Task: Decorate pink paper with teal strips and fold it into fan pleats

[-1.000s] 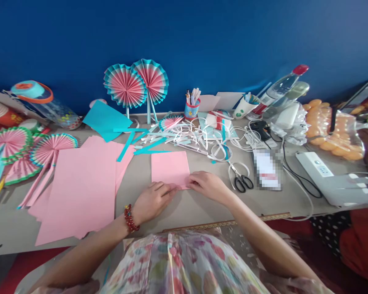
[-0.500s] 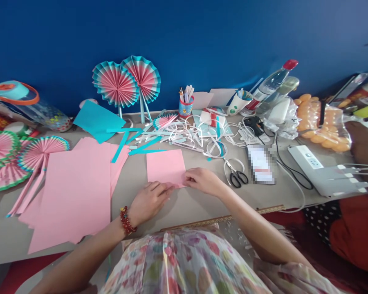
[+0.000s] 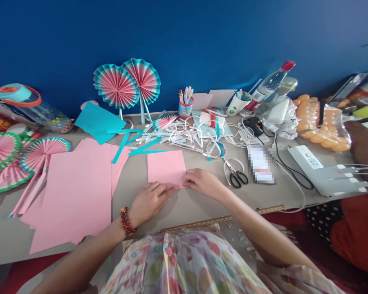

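Observation:
A small pink sheet of paper [image 3: 166,166] lies flat on the grey table, its near edge under my fingers. My left hand [image 3: 150,202], with a red bead bracelet at the wrist, is closed on the near left part of that edge, fingers pressed together. At the near right corner, my right hand [image 3: 202,183] has the paper pinched between thumb and curled fingers. Left of my hands rests a stack of larger pink sheets [image 3: 79,196]. Black-handled scissors [image 3: 237,177] lie to the right of my right hand.
White and blue paper strips [image 3: 184,132] are heaped behind the sheet. Two pleated paper fans [image 3: 116,87] stand against the blue wall. To the right are a phone [image 3: 260,164], cables and a power strip [image 3: 309,159]. Another person's arm [image 3: 363,143] rests at the right edge.
Both hands and the small pink sheet hold almost the same place. The whole view has shifted very slightly.

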Demonstrator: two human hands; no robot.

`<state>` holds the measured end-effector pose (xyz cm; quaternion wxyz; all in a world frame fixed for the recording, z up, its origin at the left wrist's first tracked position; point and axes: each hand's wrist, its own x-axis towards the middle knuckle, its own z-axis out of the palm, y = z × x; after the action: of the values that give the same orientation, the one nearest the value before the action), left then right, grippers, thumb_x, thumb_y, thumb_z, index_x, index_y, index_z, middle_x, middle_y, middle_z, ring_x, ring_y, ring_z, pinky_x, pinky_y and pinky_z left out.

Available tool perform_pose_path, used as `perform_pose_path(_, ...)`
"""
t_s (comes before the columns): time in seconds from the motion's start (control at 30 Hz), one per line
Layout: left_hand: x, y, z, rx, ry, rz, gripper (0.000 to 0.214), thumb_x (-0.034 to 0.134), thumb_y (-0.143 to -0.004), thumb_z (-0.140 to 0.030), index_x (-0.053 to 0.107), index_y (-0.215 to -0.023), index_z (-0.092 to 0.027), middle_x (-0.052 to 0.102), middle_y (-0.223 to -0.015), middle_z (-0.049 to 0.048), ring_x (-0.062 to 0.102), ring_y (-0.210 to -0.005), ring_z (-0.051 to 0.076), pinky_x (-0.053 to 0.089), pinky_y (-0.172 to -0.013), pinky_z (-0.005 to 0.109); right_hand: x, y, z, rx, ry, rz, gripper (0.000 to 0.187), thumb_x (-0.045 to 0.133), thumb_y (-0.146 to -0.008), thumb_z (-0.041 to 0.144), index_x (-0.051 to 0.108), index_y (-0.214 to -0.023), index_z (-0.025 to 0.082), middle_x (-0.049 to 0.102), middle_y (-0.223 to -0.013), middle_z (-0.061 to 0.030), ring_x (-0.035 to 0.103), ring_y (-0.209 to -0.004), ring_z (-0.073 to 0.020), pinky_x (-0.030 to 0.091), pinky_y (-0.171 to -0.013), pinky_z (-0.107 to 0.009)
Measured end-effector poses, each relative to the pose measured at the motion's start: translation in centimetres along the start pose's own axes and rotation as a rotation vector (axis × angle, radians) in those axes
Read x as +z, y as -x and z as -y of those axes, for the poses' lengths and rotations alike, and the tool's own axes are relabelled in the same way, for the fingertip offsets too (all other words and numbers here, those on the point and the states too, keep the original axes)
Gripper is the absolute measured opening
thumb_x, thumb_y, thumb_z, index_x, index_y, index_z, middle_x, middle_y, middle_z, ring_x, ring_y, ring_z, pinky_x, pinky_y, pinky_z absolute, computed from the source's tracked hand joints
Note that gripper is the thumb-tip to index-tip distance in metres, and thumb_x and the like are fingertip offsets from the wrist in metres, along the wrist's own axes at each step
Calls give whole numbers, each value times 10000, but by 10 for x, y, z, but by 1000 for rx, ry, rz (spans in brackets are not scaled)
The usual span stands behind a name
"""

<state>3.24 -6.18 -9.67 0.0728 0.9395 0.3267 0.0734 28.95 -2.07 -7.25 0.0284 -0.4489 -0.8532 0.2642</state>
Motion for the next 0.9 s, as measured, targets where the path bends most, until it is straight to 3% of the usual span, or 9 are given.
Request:
perform_pose_path(0.27, -1, -3, -2, -33, 1, 45, 387, 425, -1017, -365, 503, -1383, -267, 596, -1101, 63, 533, -1004, 216, 450, -850, 354, 18, 8, 1, 11, 218, -76, 164, 568, -966, 313, 659, -903, 192, 652, -917, -50, 565, -850, -178, 361, -709, -277)
perform_pose_path(0.5, -1, -4, -7, -36, -47, 56, 581, 406, -948, -609, 455, -1438, -300, 577, -1067, 69, 509, -981, 238, 424, -817, 368, 26, 22, 2, 84, 240, -306, 245, 555, -962, 404, 641, -880, 190, 644, -896, -62, 566, -854, -199, 422, -771, -314)
perform_pose_path(0.63, -1, -5, -8, -33, -50, 73, 559, 402, -946, -612, 510, -1387, -286, 577, -1091, 73, 506, -997, 244, 421, -830, 384, 34, 36, 13, -26, 241, -373, 344, 566, -951, 413, 624, -1206, 189, 639, -1215, -103, 557, -1075, -239, 450, -932, -377)
perform_pose_path(0.73, -1, -5, -7, -48, -34, 95, 519, 423, -950, -589, 532, -1363, -293, 577, -1107, 73, 506, -1023, 257, 424, -849, 401, 47, 47, 21, -95, 301, -348, 529, 522, -962, 469, 485, -1426, 219, 511, -1460, -72, 426, -1322, -277, 329, -1121, -467)
perform_pose_path(0.8, -1, -5, -6, -66, -15, 102, 513, 424, -954, -581, 525, -1372, -299, 580, -1109, 72, 511, -1021, 259, 427, -860, 410, 55, 52, 23, -92, 337, -330, 631, 494, -961, 518, 376, -1507, 223, 432, -1530, -48, 334, -1407, -289, 254, -1172, -502)
perform_pose_path(0.9, 0, 0, -8, -106, 16, 90, 592, 411, -953, -597, 472, -1427, -247, 589, -1140, 85, 519, -1019, 251, 432, -892, 410, 61, 56, 20, -77, 371, -320, 698, 481, -958, 541, 277, -1549, 230, 378, -1560, -35, 283, -1445, -293, 236, -1178, -518)
